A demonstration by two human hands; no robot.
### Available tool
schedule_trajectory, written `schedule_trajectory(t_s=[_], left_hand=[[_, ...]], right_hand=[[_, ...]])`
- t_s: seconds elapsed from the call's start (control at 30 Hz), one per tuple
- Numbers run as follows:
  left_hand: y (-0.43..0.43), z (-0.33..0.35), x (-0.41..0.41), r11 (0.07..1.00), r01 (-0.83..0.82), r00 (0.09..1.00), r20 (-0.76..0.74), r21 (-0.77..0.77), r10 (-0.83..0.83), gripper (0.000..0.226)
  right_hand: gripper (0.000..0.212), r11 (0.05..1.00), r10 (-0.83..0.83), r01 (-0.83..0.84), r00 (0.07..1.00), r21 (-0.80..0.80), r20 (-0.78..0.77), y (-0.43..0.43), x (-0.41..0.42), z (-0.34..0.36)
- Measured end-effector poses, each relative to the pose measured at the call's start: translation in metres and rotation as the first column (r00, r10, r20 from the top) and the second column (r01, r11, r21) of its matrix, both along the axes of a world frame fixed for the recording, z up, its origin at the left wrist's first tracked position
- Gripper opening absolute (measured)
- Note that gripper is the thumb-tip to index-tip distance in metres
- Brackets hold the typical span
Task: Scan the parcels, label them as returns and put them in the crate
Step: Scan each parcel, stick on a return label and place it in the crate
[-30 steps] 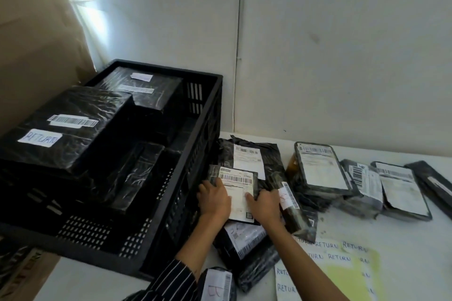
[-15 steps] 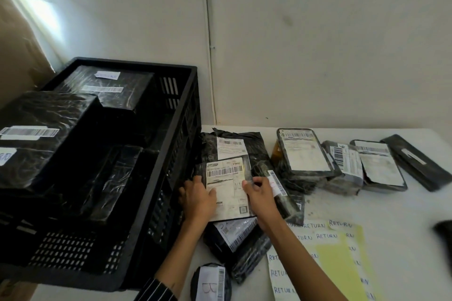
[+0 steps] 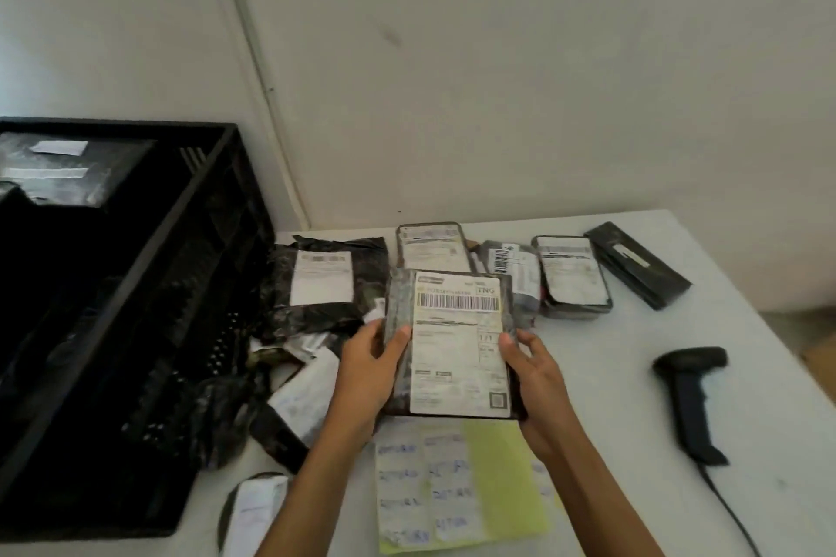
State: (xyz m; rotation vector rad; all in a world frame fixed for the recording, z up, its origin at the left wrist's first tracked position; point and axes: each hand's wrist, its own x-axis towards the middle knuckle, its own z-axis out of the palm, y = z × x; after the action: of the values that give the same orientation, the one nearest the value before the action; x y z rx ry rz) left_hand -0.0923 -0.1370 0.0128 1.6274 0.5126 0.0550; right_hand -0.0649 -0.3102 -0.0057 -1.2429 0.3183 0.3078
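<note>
As hands [image 3: 367,369] [image 3: 538,380] grip pkg [image 3: 400,308], label [image 3: 459,357] reads TNG.

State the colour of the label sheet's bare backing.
Pale yellow-green backing sheet; the head view shows it best.

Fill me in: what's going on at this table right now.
A person grips a black parcel by its sides with the left hand and right hand, shipping label facing up, close to the sticker sheet. The handheld scanner lies untouched on the table to the right. More parcels lie behind, and the black crate on the left already holds some.
</note>
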Motion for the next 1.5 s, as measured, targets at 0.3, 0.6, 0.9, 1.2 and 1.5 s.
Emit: schedule_trajectory(t_s=[0.3, 0.6, 0.9, 1.2, 1.5], left_hand=[[-0.145, -0.038, 0.004, 0.965, 0.053, 0.993, -0.09, -0.257, -0.079, 0.008], [-0.182, -0.057, 0.012, 0.976, -0.009, 0.986, -0.163, -0.219, -0.028, 0.02], [-0.171, -0.079, 0.035, 0.985, -0.001, 0.979, -0.2, -0.174, -0.034, 0.022], [-0.171, -0.093, 0.064, 0.972, -0.061, 0.971, -0.239, -0.226, 0.006, 0.038], [-0.171, -0.099, 0.066, 0.964, -0.089, 0.977, -0.212, -0.252, 0.035, 0.032]], right_hand=[[0.01, 0.698, -0.075, 0.227, 0.966, -0.679, 0.246, -0.165, -0.008, -0.046], [0.069, 0.197, -0.038, -0.091, 0.994, -0.976, -0.1, -0.233, 0.027, -0.115], [0.03, 0.783, -0.211, 0.158, 0.977, -0.602, -0.018, -0.231, 0.015, -0.063], [0.02, 0.964, 0.01, -0.006, 1.0, -0.265, 0.015, -0.175, -0.029, -0.01], [0.016, 0.961, 0.104, -0.089, 0.994, -0.262, 0.044, -0.15, -0.043, 0.002]])
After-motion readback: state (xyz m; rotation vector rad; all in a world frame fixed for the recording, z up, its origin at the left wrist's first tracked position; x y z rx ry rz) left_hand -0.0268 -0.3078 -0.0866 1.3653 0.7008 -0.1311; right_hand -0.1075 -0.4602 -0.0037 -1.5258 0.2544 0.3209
